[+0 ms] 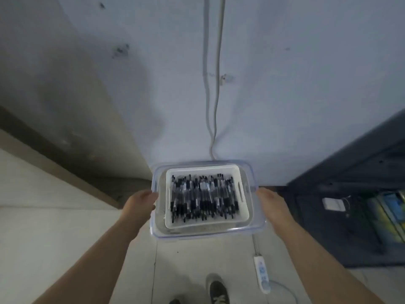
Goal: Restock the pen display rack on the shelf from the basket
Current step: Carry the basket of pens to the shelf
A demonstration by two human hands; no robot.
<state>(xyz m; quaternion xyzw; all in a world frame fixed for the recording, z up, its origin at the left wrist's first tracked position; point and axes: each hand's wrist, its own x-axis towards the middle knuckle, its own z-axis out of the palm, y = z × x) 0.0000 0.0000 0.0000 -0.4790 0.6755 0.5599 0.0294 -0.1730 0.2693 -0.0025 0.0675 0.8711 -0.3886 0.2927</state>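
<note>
Gripping clear tub (208,235) with left hand (141,201), right hand (270,200)

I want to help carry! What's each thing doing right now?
clear plastic bin: held up by both side rims.
white basket: sits inside the bin, full.
pens: lying packed in the basket.
left hand: grips the bin's left rim.
right hand: grips the bin's right rim.
power strip: lying on the floor.

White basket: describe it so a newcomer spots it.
Before the grey wall, the left hand and right hand hold a clear tub. The white basket sits inside it. Only it is opaque white, slot-handled, full of black pens.
</note>
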